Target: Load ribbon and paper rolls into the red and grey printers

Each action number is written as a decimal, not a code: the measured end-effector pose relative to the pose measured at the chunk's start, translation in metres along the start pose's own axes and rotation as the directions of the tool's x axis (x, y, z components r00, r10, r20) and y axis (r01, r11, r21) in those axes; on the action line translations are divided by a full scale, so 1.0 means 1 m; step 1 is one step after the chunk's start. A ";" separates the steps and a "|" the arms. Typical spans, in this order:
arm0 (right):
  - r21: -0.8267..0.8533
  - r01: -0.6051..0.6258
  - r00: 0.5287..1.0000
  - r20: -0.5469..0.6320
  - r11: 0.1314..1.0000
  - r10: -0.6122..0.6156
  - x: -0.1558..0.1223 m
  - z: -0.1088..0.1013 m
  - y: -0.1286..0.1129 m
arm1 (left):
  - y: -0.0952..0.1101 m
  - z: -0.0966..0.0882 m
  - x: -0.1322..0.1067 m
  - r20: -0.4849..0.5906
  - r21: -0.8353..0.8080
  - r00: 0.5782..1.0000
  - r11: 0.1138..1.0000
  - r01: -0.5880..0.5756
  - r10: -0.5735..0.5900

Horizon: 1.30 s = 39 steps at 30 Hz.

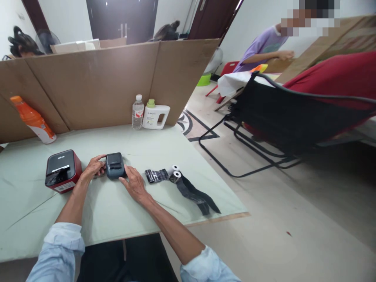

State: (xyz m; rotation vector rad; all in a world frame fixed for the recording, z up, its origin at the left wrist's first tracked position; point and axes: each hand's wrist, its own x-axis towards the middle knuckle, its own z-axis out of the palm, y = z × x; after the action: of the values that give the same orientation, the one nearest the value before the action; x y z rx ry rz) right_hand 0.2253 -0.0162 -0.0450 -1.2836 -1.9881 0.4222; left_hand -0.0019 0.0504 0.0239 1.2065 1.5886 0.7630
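Observation:
A small dark grey portable label printer (115,165) rests on the pale green tabletop (105,219) between my two hands. My left hand (94,167) grips its left side, index finger stretched to the upper left corner and the other fingers curled. Against its right side, my right hand (134,182) presses with fingers along the edge and thumb near the front. Left of my left hand stands a larger red and black boxy printer (63,170). On the right lie rolls of black film (175,174) with white cores, their strips trailing over the table.
A cardboard panel (111,86) walls the table's far side. Before it are an orange bottle (33,119) leaning left, a clear water bottle (137,112) and a white jug (155,116). A black folding chair (293,105) and a person in purple (261,45) are at right.

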 end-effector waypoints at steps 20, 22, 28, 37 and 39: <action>0.000 -0.012 0.999 -0.030 1.000 0.012 0.001 0.005 -0.001 | 0.004 -0.001 -0.003 0.005 0.094 1.000 0.995 0.030 -0.031; 0.001 -0.004 1.000 -0.031 1.000 0.004 0.001 0.005 -0.001 | 0.002 -0.002 -0.005 0.005 0.078 1.000 0.997 -0.023 0.022; 0.010 0.008 1.000 -0.022 1.000 -0.008 0.002 0.003 -0.002 | -0.004 -0.010 -0.009 0.038 0.026 0.951 0.951 -0.308 0.307; 0.016 0.004 1.000 -0.016 1.000 -0.003 0.003 -0.001 -0.005 | 0.014 -0.008 0.012 -0.091 0.186 0.939 0.932 -0.312 0.333; 0.016 0.007 1.000 -0.015 1.000 -0.007 0.003 -0.002 -0.006 | 0.018 -0.006 0.020 -0.148 0.221 0.937 0.934 -0.280 0.316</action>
State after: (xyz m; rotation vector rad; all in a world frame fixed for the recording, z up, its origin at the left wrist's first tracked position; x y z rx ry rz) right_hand 0.2219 -0.0162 -0.0389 -1.2660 -1.9722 0.4236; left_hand -0.0020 0.0750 0.0351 1.5876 1.6788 0.9487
